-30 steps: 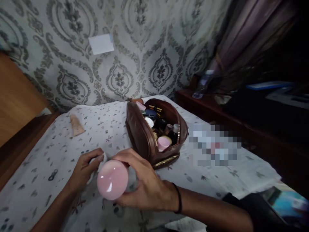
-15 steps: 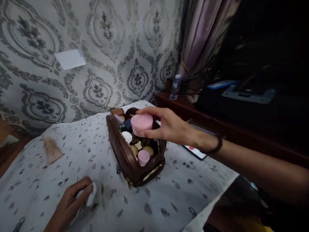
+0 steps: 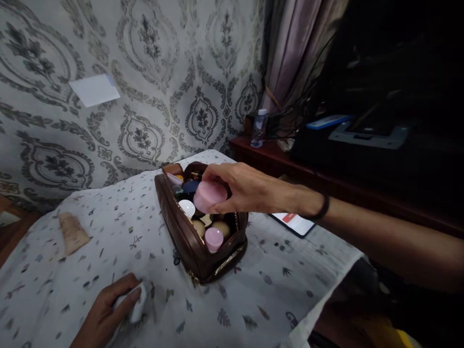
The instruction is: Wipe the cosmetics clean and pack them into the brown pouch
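A brown toiletry bag (image 3: 172, 222) stands unzipped on the patterned cloth, with several small containers in it. My right hand (image 3: 241, 186) grips a round pink jar (image 3: 210, 195) between thumb and fingers, tilted within the bag's opening. Below it in the bag sit a smaller pink-lidded jar (image 3: 214, 239), a white round lid (image 3: 187, 208) and gold round caps (image 3: 221, 228). My left hand (image 3: 112, 307) is closed on a crumpled white cloth (image 3: 139, 302), resting on the table near the front left of the bag.
A beige tube (image 3: 72, 233) lies on the cloth at the left. Right of the bag is a phone (image 3: 293, 224) with a lit screen, partly behind my right arm. A clear bottle (image 3: 258, 128) stands on the dark red wooden surface (image 3: 241, 141) at the back.
My right hand has lowered the pink jar from above the bag into its opening, and the jar now tilts. The left hand keeps its hold on the white cloth.
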A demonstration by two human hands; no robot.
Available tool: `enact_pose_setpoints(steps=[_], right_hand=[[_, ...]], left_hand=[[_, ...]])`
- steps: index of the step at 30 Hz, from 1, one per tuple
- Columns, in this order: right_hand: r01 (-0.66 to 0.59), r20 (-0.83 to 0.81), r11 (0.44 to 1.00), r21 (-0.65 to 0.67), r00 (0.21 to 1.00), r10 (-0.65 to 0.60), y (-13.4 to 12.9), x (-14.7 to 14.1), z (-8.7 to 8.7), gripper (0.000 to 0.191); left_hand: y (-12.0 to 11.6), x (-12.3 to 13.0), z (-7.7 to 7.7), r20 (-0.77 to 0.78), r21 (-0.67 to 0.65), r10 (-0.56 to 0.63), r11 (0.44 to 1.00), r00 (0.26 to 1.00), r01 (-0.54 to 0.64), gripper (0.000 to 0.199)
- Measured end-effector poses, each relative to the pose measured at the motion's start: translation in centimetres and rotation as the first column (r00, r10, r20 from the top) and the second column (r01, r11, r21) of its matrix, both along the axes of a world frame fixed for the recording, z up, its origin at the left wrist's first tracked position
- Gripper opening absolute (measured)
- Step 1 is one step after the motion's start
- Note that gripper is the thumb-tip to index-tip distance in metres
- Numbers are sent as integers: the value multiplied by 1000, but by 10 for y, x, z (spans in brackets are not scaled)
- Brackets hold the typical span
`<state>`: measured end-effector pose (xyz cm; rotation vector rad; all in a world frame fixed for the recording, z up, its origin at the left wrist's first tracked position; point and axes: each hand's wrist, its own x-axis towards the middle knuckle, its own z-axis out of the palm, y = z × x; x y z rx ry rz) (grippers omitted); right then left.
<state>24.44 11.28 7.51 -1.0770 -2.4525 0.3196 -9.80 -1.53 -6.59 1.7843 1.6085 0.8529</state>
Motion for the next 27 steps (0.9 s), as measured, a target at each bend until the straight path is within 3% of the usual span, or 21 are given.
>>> enact_pose_setpoints(steps=[5,10,13,17,22,27], right_hand=[[53,133,998,-27,990,-49,1,-8,12,33],[-3,249,999,-45,968,14,-1,-23,22,25],[-35,264,998,-52,963,48,-1,-26,25,23],[-55,219,995,-81,973,72,5,-23,21,24],[-92,130,985,-143,985,111,21,-19,12,41],[-127,227,986,-108,962,149,21,-26,8,39]], left_hand=[[0,0,-3,16,-2,-10,1000,1000,10,43],[5,-7,-1,-35,-2,-134,991,990,134,38],[4,-3,1,-7,-4,-98,995,995,98,40],[1,3,2,45,1,-41,999,998,41,43],[3,0,-1,4,2,-108,994,994,108,42],[-1,3,0,9,-6,-51,999,999,52,43]])
